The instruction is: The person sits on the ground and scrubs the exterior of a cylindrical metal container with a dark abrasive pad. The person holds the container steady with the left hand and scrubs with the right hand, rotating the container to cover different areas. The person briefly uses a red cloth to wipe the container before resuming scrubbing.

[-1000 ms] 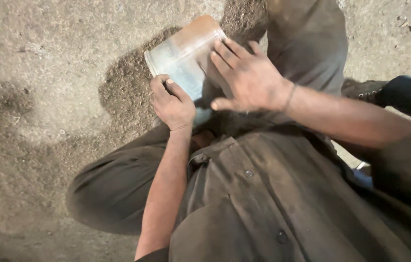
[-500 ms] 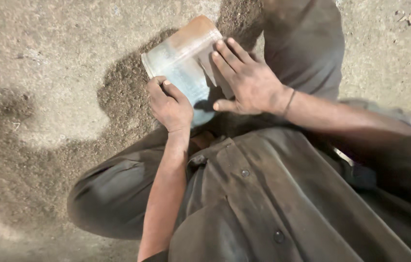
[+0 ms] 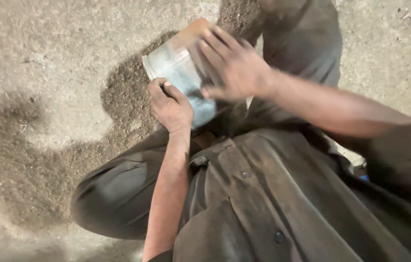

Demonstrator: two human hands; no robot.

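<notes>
I look down at my own lap as I sit on sandy ground. A pale grey rectangular block point(image 3: 176, 73) with a brownish far end rests tilted over my knees. My left hand point(image 3: 170, 106) grips its near left edge, fingers curled over it. My right hand point(image 3: 232, 65) lies flat on the block's top right side, blurred with motion, fingers spread. The block's lower part is hidden behind both hands.
Dark loose grit point(image 3: 123, 92) lies in a patch left of the block on the dusty ground point(image 3: 45, 58). My bent left leg point(image 3: 118, 194) in dark trousers fills the lower middle; my dark buttoned shirt point(image 3: 263, 194) covers the lower right.
My right hand has slid across the block's top and is now blurred. The view has shifted slightly; my left hand keeps the same grip on the edge.
</notes>
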